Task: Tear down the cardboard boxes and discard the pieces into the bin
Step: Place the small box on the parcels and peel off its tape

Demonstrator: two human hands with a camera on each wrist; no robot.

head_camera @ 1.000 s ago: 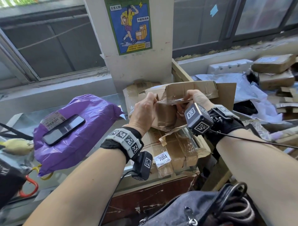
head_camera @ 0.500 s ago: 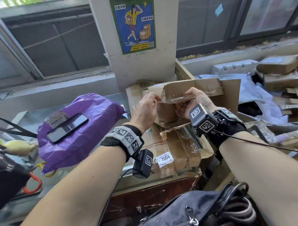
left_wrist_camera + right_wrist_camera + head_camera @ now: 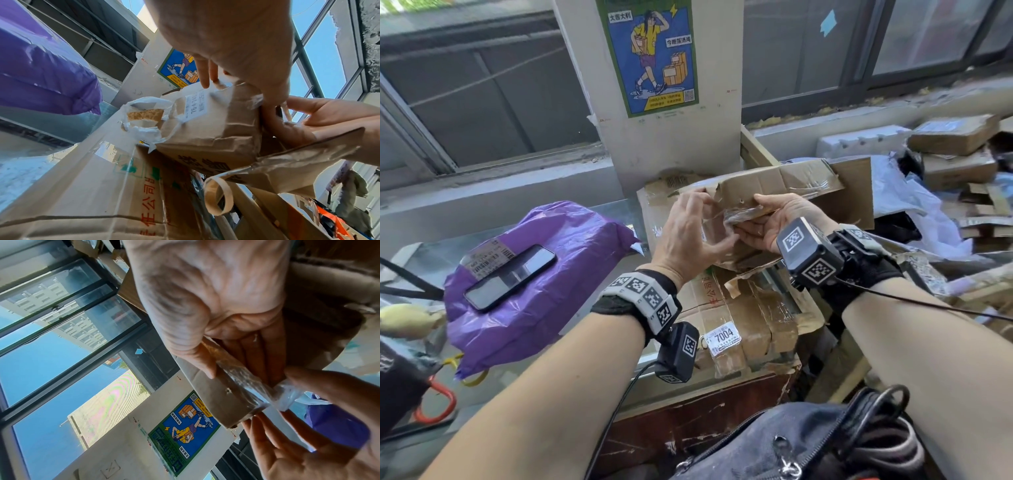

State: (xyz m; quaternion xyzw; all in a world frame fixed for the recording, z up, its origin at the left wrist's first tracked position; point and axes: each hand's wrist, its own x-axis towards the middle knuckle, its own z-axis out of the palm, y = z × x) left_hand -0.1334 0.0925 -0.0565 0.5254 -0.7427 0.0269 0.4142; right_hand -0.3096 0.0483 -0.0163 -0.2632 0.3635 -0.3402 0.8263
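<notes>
Just above sticker (image 3: 723,337) "7004", right hand (image 3: 777,222) grips box flap (image 3: 774,186), left hand (image 3: 688,236) pinches its tape (image 3: 743,216).

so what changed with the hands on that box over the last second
The left hand loosened its grip: its fingers uncurled from the box flap and spread, thumb and forefinger now pinching only the clear tape. The right hand kept holding the flap; purple parcel and phone unmoved.
</notes>
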